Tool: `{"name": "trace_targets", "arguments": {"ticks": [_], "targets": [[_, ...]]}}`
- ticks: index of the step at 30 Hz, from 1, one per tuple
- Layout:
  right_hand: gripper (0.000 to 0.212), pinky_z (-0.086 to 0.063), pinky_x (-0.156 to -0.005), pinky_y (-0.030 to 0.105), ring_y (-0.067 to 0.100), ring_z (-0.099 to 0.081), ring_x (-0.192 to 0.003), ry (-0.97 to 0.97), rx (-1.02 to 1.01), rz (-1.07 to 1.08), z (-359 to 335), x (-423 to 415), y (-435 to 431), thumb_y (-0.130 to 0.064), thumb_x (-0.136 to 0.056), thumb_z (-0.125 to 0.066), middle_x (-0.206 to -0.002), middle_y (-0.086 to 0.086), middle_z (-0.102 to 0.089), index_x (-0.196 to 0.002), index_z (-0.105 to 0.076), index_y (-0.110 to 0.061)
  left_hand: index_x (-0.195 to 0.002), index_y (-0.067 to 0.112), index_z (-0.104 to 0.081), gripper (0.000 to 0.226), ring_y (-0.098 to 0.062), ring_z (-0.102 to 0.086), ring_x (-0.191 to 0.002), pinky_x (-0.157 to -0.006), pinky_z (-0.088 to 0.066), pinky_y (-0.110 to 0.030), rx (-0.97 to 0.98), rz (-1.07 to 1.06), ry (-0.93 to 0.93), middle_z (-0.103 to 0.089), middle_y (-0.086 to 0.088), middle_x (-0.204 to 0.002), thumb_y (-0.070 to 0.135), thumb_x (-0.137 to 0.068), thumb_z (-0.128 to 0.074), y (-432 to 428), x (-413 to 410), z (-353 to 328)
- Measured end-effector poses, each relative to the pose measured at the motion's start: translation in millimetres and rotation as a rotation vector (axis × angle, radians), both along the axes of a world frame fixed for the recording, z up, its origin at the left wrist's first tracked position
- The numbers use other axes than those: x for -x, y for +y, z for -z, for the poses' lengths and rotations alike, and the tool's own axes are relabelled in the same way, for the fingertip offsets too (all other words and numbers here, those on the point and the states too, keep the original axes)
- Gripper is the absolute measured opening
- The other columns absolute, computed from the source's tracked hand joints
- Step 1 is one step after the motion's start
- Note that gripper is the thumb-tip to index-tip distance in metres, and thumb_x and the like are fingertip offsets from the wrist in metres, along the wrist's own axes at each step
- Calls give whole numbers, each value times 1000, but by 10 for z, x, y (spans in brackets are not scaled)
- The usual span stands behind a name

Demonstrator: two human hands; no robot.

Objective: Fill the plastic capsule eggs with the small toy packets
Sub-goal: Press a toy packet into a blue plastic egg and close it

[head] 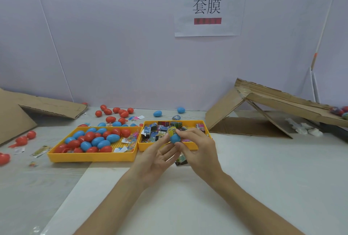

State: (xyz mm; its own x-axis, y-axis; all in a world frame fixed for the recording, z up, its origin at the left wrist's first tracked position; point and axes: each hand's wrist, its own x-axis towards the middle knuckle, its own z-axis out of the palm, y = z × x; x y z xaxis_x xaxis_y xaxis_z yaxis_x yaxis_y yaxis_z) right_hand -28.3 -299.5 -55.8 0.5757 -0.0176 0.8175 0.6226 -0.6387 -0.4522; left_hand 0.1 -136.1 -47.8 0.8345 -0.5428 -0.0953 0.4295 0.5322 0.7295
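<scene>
Starting at the far left, a cardboard flap point(37, 106) is lying slumped on the desk point(263, 168), and loose red eggs point(24, 138) are sitting scattered in front of it, probably spill from the stock. Next comes the first of two yellow trays, the egg tray point(90, 156). It is holding about eight blue capsules and about ten red ones, heaped toward its left side within easy reach. Butting against it is the packet tray point(205, 131), crammed with small printed toy packets, too many and too jumbled to count. Supply and shells are sitting side by side, so I judge each pick needs only a short reach.

Now the action, right in front of that packet tray. The left hand point(160, 157) is turned palm up, its thumb and fingers curling lightly around the blue egg point(175, 137) to steady it from below. A yellow printed packet point(172, 130) is showing at the egg's top; whether it is fully inside, I cannot tell. The right hand point(199, 146) is pinching the same egg from the right, fingers bent round it, likely working the packet in or closing the shell. One more packet point(181, 159) is waiting on the desk beneath the hands.

Far right, a cardboard ramp point(263, 102) is leaning over the desk.
</scene>
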Motion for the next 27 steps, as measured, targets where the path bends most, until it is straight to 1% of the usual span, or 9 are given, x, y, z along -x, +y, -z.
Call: {"name": "trace_targets", "arguments": {"ticks": [5, 11, 17, 20, 22, 25, 27], "targets": [[34, -52, -89, 19, 10, -65, -97, -4, 18, -22, -8, 10, -3, -3, -81, -80, -103, 0, -71, -113, -75, -9, -111, 11, -78, 31, -22, -70, -113, -84, -60, -32, -30, -1, -18, -72, -12, -122, 29, -86, -76, 3, -17, 37], [32, -54, -87, 23, 11, -67, -95, -24, 7, -30, 1, -2, -23, -1, -79, -81, -102, 0, -72, -110, -76, -7, -108, 12, -80, 32, -21, -71, -112, -84, -59, -32, -76, 20, -64, -75, -10, -115, 32, -84, -77, 6, -3, 41], [30, -56, -85, 26, 14, -68, -93, -55, 24, -23, 22, -5, -29, 1, -79, -80, -99, 3, -73, -109, -76, -5, -106, 16, -80, 30, -21, -69, -114, -83, -60, -30, -124, 13, -95, -74, -10, -118, 34, -83, -75, 4, 20, 30], [31, -57, -85, 25, 13, -69, -92, -96, 10, -14, 42, -8, -30, 2, -78, -82, -98, 3, -74, -108, -77, -5, -106, 16, -80, 31, -21, -70, -114, -82, -59, -29, -131, 17, -108, -74, -10, -118, 34, -82, -75, 7, 18, 21], [33, -55, -86, 22, 10, -68, -94, -112, 3, 3, 41, -2, -28, 0, -77, -83, -102, 1, -74, -110, -76, -7, -106, 16, -80, 33, -20, -70, -114, -82, -59, -28, -132, 20, -115, -73, -10, -120, 35, -80, -77, 2, 12, 14], [44, -47, -93, 13, 4, -62, -106, -102, 58, -3, 26, 1, -12, -1, -81, -79, -115, -2, -69, -123, -70, -12, -107, 17, -80, 32, -19, -70, -114, -84, -59, -28, -132, 15, -129, -72, -10, -124, 36, -81, -76, -3, 9, 2], [44, -48, -95, 16, 7, -60, -112, -75, 90, -37, 31, -15, -13, 1, -85, -74, -120, -1, -65, -126, -69, -13, -109, 20, -79, 31, -19, -69, -114, -86, -59, -29, -148, 10, -140, -72, -9, -124, 36, -83, -74, -1, 17, -6]]}}
